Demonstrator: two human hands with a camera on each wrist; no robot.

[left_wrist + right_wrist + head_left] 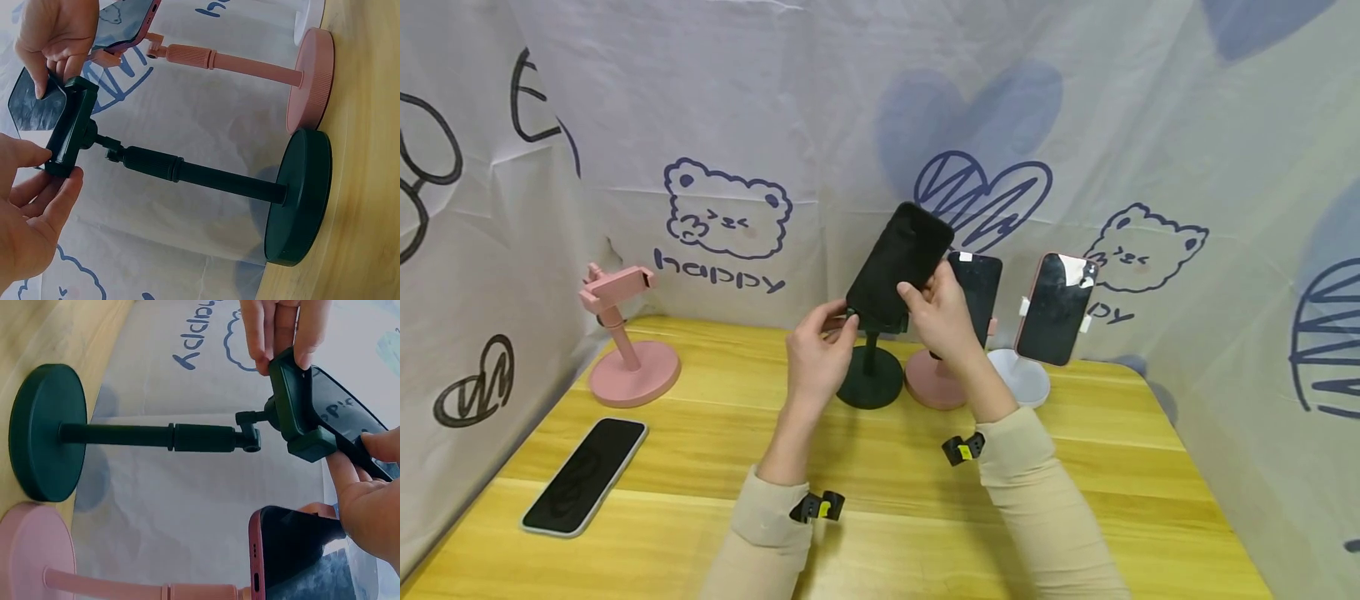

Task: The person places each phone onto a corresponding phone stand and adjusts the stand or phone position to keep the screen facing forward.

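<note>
A black phone [901, 258] is held tilted over the clamp [72, 128] of a dark green phone stand [870, 379]. My right hand [943, 321] pinches the phone by its right side, thumb on the screen. At the clamp's left end, my left hand [822, 354] grips the clamp between thumb and fingers. In the right wrist view, the phone's lower part [340, 406] lies against the clamp, between its two ends; whether it is fully seated I cannot tell. The stand's green post [150, 436] rises upright from its round base [47, 431].
Close on the right, a pink stand [934, 383] bears a dark phone [979, 287]. Beyond it, a white stand [1026, 382] holds a pink-edged phone [1055, 308]. Another pink stand [634, 375] is at the left, behind a pale-edged phone [585, 475] lying flat on the wooden table [880, 533].
</note>
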